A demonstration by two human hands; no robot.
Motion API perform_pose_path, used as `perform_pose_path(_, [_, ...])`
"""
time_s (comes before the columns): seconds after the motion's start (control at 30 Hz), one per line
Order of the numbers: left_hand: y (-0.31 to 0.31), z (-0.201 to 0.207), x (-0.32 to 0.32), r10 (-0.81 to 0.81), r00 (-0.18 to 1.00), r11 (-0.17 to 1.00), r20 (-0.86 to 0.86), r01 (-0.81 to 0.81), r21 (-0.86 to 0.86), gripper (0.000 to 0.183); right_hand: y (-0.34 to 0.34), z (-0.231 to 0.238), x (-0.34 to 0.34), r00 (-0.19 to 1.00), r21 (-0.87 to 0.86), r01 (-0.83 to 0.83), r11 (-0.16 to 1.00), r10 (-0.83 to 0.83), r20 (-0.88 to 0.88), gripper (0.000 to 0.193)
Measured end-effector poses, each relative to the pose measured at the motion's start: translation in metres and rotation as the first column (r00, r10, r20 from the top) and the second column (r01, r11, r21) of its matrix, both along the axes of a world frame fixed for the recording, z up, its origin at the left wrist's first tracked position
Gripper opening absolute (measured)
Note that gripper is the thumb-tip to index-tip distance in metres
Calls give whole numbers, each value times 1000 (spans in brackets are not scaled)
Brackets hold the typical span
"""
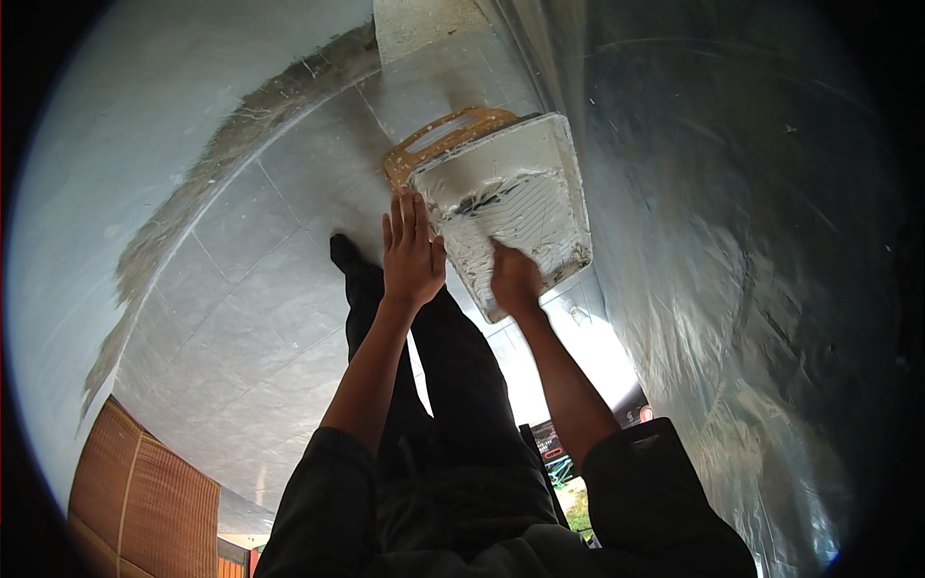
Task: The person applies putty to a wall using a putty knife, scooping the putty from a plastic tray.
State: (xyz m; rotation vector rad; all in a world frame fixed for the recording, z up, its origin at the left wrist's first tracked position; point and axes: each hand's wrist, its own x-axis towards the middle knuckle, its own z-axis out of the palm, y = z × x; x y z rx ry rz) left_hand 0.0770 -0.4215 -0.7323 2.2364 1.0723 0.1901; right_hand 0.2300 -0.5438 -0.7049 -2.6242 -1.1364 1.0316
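Observation:
A paint tray [568, 183], coated in whitish paint with a ridged slope, is tilted in front of me. Dark streaks show across its middle. My left hand [412, 252] is stretched flat with straight fingers, close by the tray's left edge; nothing shows in it. Over the lower part of the ridged slope, my right hand [517, 279] is curled, with one fingertip toward the paint. It is slightly blurred, and what it holds, if anything, I cannot make out. Behind the tray's far left edge sits a tan, paint-spattered frame [451, 135] with a long slot.
Grey floor tiles [241, 289] spread to the left, beside a pale wall [125, 125] with a rough unpainted strip along its foot. Plastic sheeting [713, 241] hangs along the right. A brown ribbed panel [145, 482] stands at the lower left. My dark-clothed legs are below.

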Motion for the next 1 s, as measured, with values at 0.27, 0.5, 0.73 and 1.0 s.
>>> perform_pose_path(0.27, [0,4,8,15,1000,1000,22,-15,-18,71,16,-15,15,952,-105,238,966,-210,223,19])
perform_pose_path(0.5, [5,21,9,-45,995,999,-92,47,20,67,11,-14,3,904,217,400,891,-344,-254,40])
perform_pose_path(0.73, [36,76,-4,22,999,997,-38,-19,77,66,44,60,24,121,-37,882,469,-301,-946,48])
perform_pose_path(1.0, [135,203,-13,63,986,952,153,-105,288,65,135,178,24,-103,34,863,504,241,-965,52])
